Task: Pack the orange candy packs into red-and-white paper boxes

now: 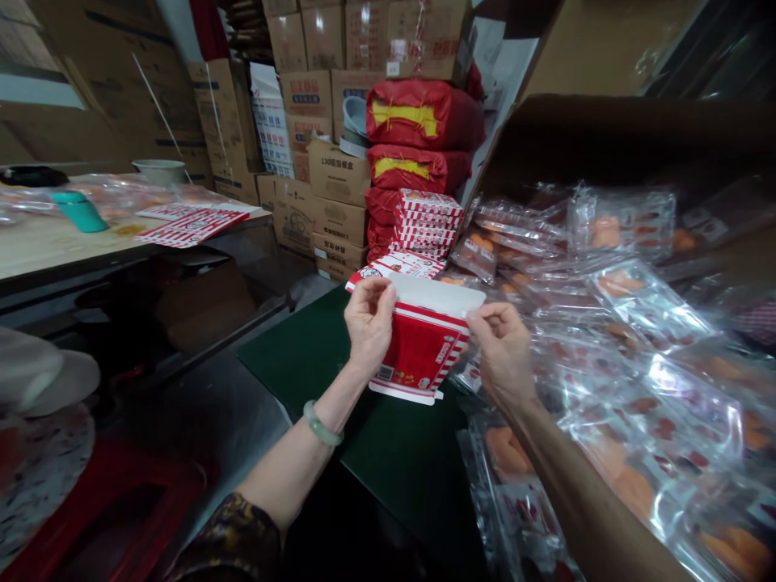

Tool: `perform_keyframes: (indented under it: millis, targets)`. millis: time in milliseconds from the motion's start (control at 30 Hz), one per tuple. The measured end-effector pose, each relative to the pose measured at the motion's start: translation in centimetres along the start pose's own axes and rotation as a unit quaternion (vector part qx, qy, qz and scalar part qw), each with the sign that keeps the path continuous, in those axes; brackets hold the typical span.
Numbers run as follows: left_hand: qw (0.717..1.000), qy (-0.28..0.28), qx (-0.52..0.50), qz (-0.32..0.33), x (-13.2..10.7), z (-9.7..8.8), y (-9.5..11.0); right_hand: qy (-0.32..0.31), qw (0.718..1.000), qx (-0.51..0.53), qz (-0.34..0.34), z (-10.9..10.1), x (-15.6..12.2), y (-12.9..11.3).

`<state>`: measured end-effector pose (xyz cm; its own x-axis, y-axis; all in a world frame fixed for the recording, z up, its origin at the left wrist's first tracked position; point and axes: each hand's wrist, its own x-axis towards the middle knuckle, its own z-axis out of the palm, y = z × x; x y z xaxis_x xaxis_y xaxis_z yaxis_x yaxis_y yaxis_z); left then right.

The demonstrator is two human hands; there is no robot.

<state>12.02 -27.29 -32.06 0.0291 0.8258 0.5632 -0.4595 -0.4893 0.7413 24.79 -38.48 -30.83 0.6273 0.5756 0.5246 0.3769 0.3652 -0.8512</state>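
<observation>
A red and white printed cardboard box (418, 347), with a white flap along its top, is held up above a dark green tabletop (315, 339). My left hand (369, 319) pinches its upper left corner between thumb and fingers. At the upper right corner, my right hand (503, 343) is closed on the edge of the same box. Just behind it lie flat printed cartons (412, 264) in red and white. A pale green bangle (323, 424) circles my left wrist.
Clear plastic packs with orange items (624, 388) are heaped on the right. Folded striped boxes (429, 218) are stacked behind, near red wrapped bundles (418, 113) and brown cartons (339, 178). A wooden table (48, 255) with a teal cup (82, 212) stands left.
</observation>
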Motion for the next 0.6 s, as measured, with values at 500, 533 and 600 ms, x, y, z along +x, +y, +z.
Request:
perform_keyframes:
  millis: [500, 533, 600]
  targets:
    - [0.978, -0.136, -0.153, -0.042, 1.1, -1.1, -0.3, -0.251, 0.872, -0.3, -0.293, -2.9, 1.8, -1.8]
    - [0.978, -0.139, -0.148, -0.04, 1.1, -1.1, -0.4, -0.254, 0.888, -0.28, -0.261, -2.9, 1.7, -1.9]
    - [0.983, -0.143, -0.111, -0.031, 1.2, -1.2, -0.2, -0.235, 0.93, -0.227, -0.168, -2.7, 1.6, -2.0]
